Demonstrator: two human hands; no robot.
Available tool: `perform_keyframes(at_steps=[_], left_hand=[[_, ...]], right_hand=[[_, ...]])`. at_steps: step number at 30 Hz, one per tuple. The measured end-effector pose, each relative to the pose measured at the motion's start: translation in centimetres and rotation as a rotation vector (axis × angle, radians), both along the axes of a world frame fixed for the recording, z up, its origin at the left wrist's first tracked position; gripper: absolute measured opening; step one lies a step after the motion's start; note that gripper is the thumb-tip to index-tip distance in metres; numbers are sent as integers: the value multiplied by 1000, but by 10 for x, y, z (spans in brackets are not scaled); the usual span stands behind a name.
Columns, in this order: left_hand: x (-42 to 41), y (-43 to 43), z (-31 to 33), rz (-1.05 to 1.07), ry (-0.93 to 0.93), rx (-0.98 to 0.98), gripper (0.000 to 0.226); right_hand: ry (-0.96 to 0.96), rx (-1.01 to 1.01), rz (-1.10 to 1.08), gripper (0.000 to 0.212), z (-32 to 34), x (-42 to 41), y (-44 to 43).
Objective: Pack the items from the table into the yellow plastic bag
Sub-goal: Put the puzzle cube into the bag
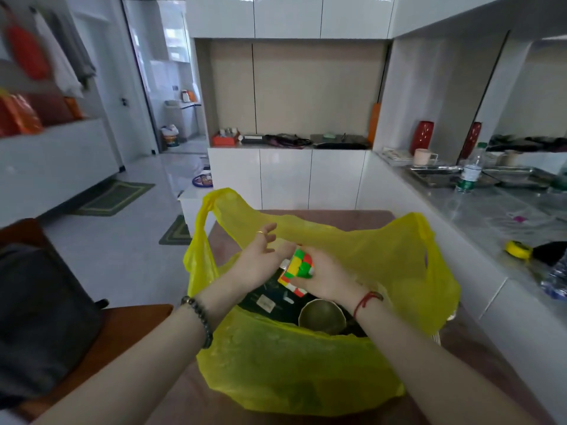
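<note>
The yellow plastic bag [291,363] stands wide open on the brown table [331,217] in front of me. Over its mouth my right hand [325,276] grips a multicoloured puzzle cube [297,269]. My left hand [260,259] hovers just left of the cube with fingers spread, holding nothing, its thumb close to the cube. Inside the bag lie a dark flat box [270,297] and a round brass-coloured bowl [322,315].
A grey counter [478,210] runs along the right with a water bottle [471,170], metal trays, a yellow tape measure [518,249] and a crumpled bottle. A dark backpack [43,317] sits on a brown chair at left. White cabinets stand behind the table.
</note>
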State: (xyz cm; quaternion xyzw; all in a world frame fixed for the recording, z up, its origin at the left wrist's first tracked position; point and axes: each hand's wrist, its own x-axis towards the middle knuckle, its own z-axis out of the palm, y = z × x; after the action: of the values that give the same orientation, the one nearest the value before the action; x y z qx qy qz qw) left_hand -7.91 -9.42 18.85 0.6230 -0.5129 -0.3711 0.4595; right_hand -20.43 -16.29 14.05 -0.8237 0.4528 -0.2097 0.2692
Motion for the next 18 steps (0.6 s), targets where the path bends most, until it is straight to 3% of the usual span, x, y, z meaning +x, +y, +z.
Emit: perform_keyframes(at_steps=[5, 8, 11, 15, 18], left_hand=[[-11, -3, 2, -21, 45, -9, 53], [-29, -7, 10, -25, 89, -84, 43], [-59, -10, 22, -72, 112, -166, 34], [-126, -12, 33, -270, 280, -274, 22], [-188, -10, 16, -483, 377, -274, 19]], right_hand=[[92, -11, 30, 60, -8, -23, -4], [-125, 64, -27, 55, 10, -42, -5], [-378, -108, -118, 37, 44, -76, -5], [-622, -213, -282, 21, 72, -149, -12], [-706, -152, -442, 27, 45, -208, -28]])
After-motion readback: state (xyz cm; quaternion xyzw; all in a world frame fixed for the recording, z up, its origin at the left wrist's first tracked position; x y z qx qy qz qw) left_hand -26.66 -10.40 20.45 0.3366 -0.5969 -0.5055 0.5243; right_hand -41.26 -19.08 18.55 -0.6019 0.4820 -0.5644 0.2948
